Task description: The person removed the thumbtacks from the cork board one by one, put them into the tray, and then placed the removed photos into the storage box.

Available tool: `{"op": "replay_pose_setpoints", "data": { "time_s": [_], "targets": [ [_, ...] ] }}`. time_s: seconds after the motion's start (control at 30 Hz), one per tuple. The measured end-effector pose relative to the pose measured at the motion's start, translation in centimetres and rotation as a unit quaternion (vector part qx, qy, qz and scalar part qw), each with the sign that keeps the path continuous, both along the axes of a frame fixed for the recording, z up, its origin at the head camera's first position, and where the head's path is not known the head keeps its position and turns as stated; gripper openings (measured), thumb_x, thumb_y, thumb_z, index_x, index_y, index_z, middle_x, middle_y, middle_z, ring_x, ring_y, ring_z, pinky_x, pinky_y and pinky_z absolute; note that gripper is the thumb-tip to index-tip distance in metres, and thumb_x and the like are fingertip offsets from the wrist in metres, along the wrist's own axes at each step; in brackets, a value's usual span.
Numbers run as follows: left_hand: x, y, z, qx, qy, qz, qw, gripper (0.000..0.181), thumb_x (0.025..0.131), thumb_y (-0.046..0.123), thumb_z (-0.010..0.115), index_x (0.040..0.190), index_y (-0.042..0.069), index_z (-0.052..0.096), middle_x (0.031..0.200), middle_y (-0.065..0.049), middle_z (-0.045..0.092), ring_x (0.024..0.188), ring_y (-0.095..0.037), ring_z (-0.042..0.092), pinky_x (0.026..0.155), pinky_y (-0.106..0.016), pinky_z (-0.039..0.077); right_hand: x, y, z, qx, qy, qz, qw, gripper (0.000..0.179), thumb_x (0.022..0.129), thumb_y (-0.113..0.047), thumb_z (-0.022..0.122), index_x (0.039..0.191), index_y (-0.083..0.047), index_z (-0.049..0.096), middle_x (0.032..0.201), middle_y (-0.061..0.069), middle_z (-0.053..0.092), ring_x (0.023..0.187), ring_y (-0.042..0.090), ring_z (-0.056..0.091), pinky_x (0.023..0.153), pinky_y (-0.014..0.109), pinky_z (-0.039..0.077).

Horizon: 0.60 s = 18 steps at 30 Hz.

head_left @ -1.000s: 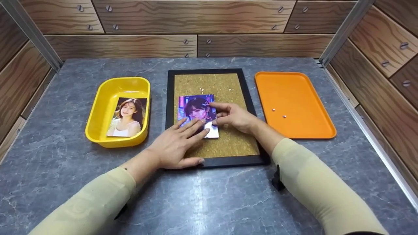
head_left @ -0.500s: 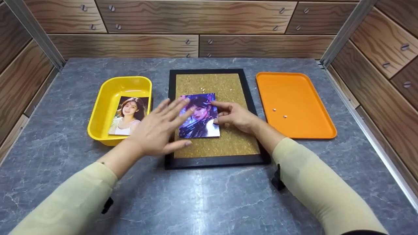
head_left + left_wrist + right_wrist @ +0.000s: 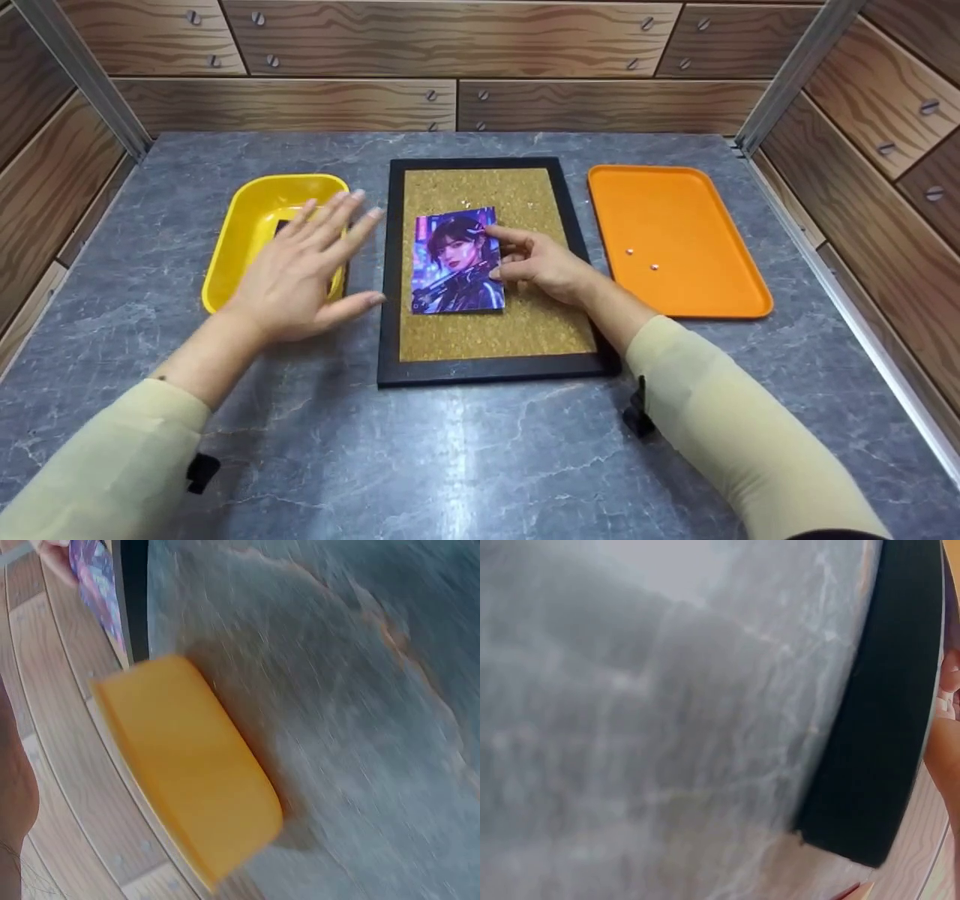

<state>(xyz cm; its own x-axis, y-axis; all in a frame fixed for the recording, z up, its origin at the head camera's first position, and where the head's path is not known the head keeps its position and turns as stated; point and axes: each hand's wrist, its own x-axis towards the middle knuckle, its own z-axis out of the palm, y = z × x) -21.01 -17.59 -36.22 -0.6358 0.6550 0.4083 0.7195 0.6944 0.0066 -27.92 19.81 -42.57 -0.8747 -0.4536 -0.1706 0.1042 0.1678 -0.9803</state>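
My right hand [image 3: 544, 264] pinches the right edge of a purple-blue picture card [image 3: 456, 274], a printed portrait. The card lies over the cork board [image 3: 525, 330], slightly tilted; whether all of it touches the cork I cannot tell. My left hand [image 3: 300, 274], fingers spread and straight, is above the yellow bin [image 3: 238, 225] and holds nothing. It hides most of the photo in the bin; only a dark corner shows. The left wrist view has the bin's side [image 3: 187, 765] and part of the card [image 3: 97, 589]. Just part of the right hand [image 3: 946, 742] appears in the right wrist view.
A black frame [image 3: 487, 372] borders the cork. Several tiny shiny pieces [image 3: 466, 204] are on the cork above the card. At the right, an orange tray [image 3: 690, 225] bears two small shiny pieces [image 3: 642, 259]. Wood-patterned walls [image 3: 450, 37] enclose the grey table [image 3: 360, 465].
My left hand has lifted off the card and moved left over the yellow bin. The right hand has stayed at the card's edge; the card's top has shifted slightly upward and turned.
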Motion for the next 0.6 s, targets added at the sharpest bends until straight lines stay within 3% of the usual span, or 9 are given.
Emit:
{"op": "replay_pose_setpoints", "data": {
  "time_s": [0.13, 0.37, 0.6],
  "targets": [
    [-0.1, -2.0, 0.0, 0.016, -0.001, 0.021, 0.9996, 0.095, 0.098, 0.069, 0.056, 0.169, 0.010, 0.029, 0.175, -0.016, 0.022, 0.161, -0.035, 0.022, 0.131, -0.052, 0.012, -0.1, 0.0, 0.2, -0.001, 0.011, 0.004, 0.9999, 0.082, 0.093, 0.003, 0.073, 0.166, -0.012, 0.037, 0.146, 0.023, 0.059, 0.088, 0.014, 0.068, 0.060, 0.019, 0.053],
    [0.5, -5.0, 0.1, 0.028, -0.047, 0.074, 0.9958, 0.096, 0.096, 0.060, 0.067, 0.169, 0.012, 0.028, 0.175, -0.016, 0.022, 0.161, -0.036, 0.021, 0.131, -0.052, 0.012, -0.2, -0.2, 0.8, -0.013, 0.017, 0.005, 0.9998, 0.082, 0.093, 0.004, 0.073, 0.166, -0.009, 0.036, 0.150, 0.025, 0.055, 0.109, 0.022, 0.071, 0.090, 0.028, 0.061],
    [0.9, -7.1, 0.1, 0.036, -0.090, 0.122, 0.9878, 0.101, 0.095, 0.064, 0.067, 0.171, 0.013, 0.022, 0.175, -0.018, 0.019, 0.161, -0.037, 0.021, 0.132, -0.050, 0.011, -0.2, -0.6, 1.4, -0.041, 0.003, -0.003, 0.9992, 0.081, 0.094, 0.009, 0.069, 0.166, -0.007, 0.035, 0.147, 0.025, 0.057, 0.106, 0.022, 0.071, 0.091, 0.030, 0.061]
  ]
}}
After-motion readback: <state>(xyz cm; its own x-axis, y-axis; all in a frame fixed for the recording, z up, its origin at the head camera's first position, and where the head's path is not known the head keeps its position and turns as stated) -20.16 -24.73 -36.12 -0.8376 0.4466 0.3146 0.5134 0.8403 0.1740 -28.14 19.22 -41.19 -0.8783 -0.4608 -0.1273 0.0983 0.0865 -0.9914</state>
